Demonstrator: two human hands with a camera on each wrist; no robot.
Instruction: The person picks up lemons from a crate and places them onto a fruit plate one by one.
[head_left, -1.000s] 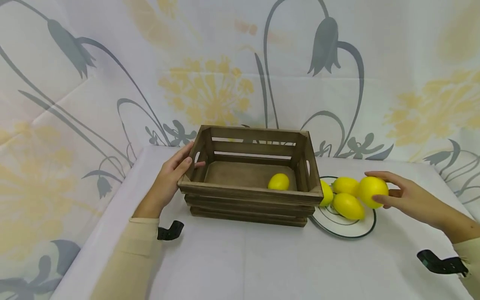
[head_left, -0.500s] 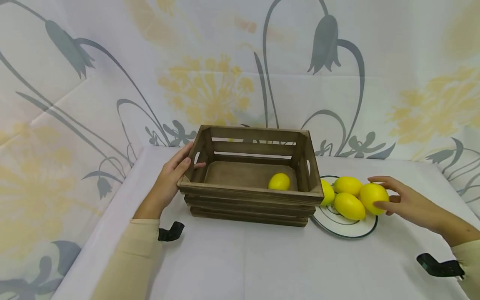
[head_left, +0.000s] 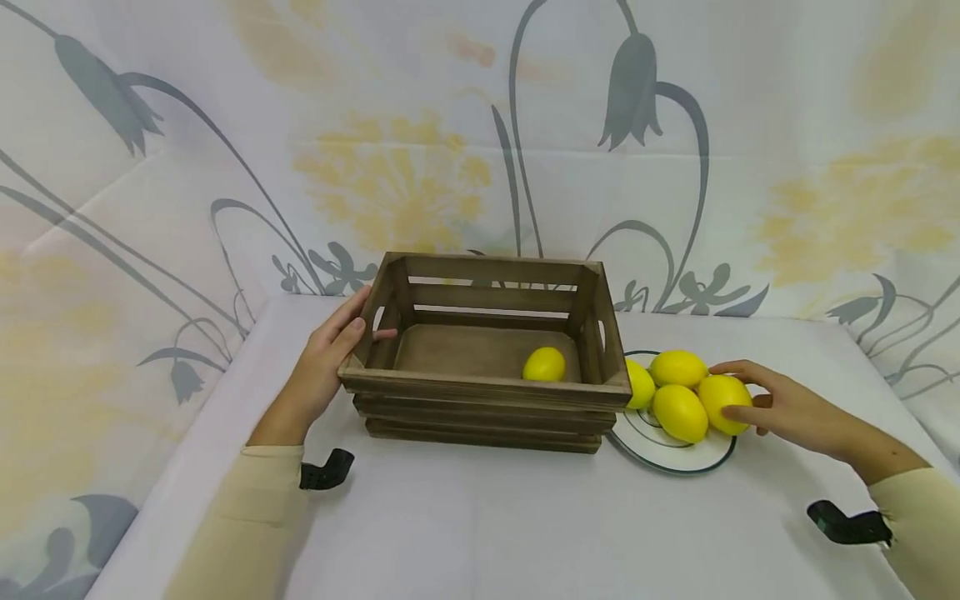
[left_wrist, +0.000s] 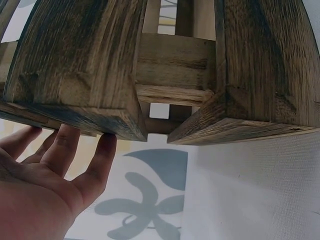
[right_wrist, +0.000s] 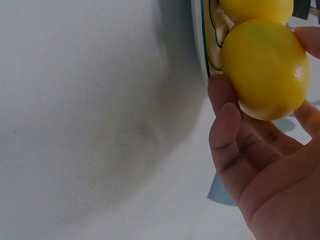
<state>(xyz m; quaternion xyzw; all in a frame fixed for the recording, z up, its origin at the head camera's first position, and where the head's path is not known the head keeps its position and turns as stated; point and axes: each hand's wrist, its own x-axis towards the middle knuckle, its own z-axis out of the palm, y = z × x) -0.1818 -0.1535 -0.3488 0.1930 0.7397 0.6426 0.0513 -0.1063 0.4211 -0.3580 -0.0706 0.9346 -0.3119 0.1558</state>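
Observation:
My left hand [head_left: 318, 371] grips the left end of a brown slatted wooden crate [head_left: 487, 390], with a fingertip poking in through the handle slot. In the left wrist view, its fingers meet the edge of the crate [left_wrist: 75, 65]. One lemon [head_left: 544, 364] lies inside, near the right front corner. At right, my right hand [head_left: 795, 412] holds a lemon [head_left: 724, 404] between thumb and fingers, at the right side of a white plate [head_left: 667, 457] with a dark rim. In the right wrist view, fingers curve around this lemon [right_wrist: 265, 70] beside the plate's rim.
Several more lemons sit on the plate, among them a rear lemon [head_left: 678, 369] and a front lemon [head_left: 680, 414]. The crate's right end partly hides another lemon [head_left: 641, 385]. A white cloth [head_left: 480, 525] covers the table, and a flower-printed backdrop [head_left: 420, 125] stands behind.
My right hand has lowered its lemon onto or close to the plate, against the others. The head view has shifted slightly. My left hand keeps its grip on the crate.

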